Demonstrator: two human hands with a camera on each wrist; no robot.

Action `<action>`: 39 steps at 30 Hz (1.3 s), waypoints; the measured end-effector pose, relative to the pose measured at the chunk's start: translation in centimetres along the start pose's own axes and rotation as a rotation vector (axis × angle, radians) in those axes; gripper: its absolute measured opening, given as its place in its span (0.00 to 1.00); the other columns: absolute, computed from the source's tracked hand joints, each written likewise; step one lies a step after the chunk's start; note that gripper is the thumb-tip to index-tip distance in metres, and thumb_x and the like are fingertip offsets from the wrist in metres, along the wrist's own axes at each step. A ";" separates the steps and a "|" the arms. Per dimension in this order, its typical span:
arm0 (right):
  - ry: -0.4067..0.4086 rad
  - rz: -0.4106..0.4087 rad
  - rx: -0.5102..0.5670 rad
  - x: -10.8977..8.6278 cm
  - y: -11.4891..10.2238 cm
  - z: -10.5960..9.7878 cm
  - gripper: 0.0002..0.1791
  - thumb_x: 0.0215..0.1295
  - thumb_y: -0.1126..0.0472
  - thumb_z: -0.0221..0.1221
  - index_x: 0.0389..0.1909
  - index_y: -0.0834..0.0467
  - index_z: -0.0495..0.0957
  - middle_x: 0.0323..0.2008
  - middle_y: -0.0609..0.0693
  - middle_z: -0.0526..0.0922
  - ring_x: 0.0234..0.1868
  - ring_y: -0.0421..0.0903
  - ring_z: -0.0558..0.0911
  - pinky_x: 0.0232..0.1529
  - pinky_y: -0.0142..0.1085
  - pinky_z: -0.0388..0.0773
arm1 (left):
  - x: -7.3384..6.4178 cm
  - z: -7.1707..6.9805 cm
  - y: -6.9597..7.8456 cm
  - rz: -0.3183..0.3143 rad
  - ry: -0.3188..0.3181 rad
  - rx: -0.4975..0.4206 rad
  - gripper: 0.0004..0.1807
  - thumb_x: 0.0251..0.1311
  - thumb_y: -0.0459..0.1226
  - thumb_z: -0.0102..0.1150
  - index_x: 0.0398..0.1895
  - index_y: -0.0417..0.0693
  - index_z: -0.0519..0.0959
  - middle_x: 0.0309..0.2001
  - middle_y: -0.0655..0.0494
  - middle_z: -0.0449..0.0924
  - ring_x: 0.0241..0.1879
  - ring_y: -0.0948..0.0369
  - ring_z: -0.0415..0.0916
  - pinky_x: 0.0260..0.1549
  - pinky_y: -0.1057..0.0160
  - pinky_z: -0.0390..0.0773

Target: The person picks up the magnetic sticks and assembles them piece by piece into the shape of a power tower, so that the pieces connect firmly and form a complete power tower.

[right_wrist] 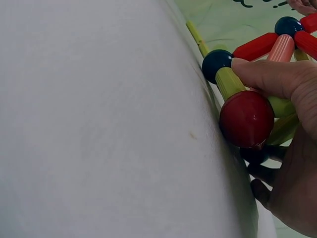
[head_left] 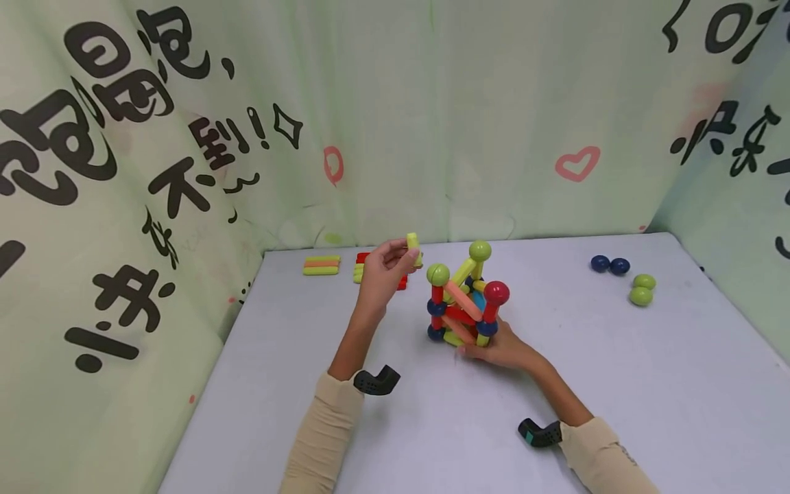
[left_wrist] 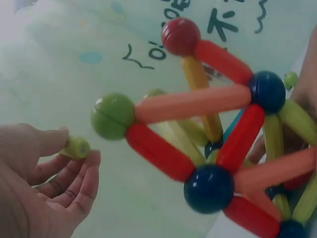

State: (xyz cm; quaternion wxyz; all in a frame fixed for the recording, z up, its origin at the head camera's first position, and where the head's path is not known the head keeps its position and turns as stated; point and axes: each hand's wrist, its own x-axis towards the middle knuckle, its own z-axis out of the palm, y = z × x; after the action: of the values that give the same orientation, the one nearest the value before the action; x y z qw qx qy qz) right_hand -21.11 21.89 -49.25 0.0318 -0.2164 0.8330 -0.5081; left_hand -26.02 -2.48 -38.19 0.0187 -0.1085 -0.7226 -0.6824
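My left hand [head_left: 379, 278] pinches a short yellow-green stick [head_left: 413, 241] between thumb and fingers, held up to the left of a ball-and-stick frame. In the left wrist view that stick [left_wrist: 78, 147] points its round end toward the frame. The ball-and-stick frame [head_left: 461, 302] joins red, salmon and yellow-green sticks with navy balls. Green balls [head_left: 438, 274] top two of its corners, and a red ball [head_left: 496, 293] tops the near right one. Low on the frame's right side, my right hand [head_left: 509, 346] grips it, the thumb against a navy ball [right_wrist: 216, 64] in the right wrist view.
Loose yellow-green and orange sticks [head_left: 321, 262] lie side by side at the back left of the white table [head_left: 278, 309]. More red and yellow-green sticks [head_left: 363, 258] are partly hidden behind my left hand. Two navy balls [head_left: 600, 263] and two green balls [head_left: 641, 296] rest at the back right.
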 end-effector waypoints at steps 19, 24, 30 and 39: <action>0.013 -0.012 -0.006 0.0 -0.2 -0.1 0.48 0.54 0.62 0.70 0.72 0.50 0.53 0.64 0.53 0.71 0.65 0.55 0.70 0.60 0.58 0.73 | -0.2 4.8 2.4 0.096 -0.125 0.338 0.23 0.71 0.48 0.52 0.62 0.47 0.76 0.40 0.50 0.85 0.39 0.60 0.79 0.30 0.71 0.79; 0.009 -0.023 -0.016 0.0 -0.3 0.0 0.46 0.53 0.62 0.71 0.70 0.52 0.55 0.62 0.53 0.72 0.63 0.53 0.72 0.59 0.56 0.74 | -0.7 5.6 2.8 0.102 -0.117 0.451 0.19 0.68 0.46 0.55 0.57 0.48 0.81 0.41 0.50 0.84 0.33 0.61 0.77 0.29 0.72 0.79; -0.001 -0.022 -0.011 0.0 -0.4 0.0 0.46 0.53 0.63 0.71 0.70 0.52 0.55 0.63 0.54 0.72 0.63 0.54 0.72 0.59 0.57 0.74 | -1.2 5.9 3.0 0.122 -0.091 0.516 0.17 0.68 0.44 0.57 0.54 0.46 0.82 0.46 0.50 0.84 0.34 0.61 0.78 0.30 0.73 0.80; 0.000 0.002 -0.036 0.0 -0.3 0.0 0.48 0.52 0.63 0.71 0.71 0.53 0.54 0.62 0.54 0.72 0.62 0.54 0.72 0.59 0.56 0.74 | -0.3 4.5 1.6 0.098 0.010 0.388 0.24 0.75 0.52 0.40 0.51 0.47 0.82 0.41 0.51 0.85 0.39 0.55 0.80 0.33 0.67 0.79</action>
State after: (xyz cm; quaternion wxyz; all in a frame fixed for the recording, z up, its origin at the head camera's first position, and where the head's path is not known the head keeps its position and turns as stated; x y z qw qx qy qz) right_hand -20.97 21.78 -48.98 0.0285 -0.2162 0.8422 -0.4931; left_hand -24.89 2.05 -37.03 0.0760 -0.1345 -0.8345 -0.5290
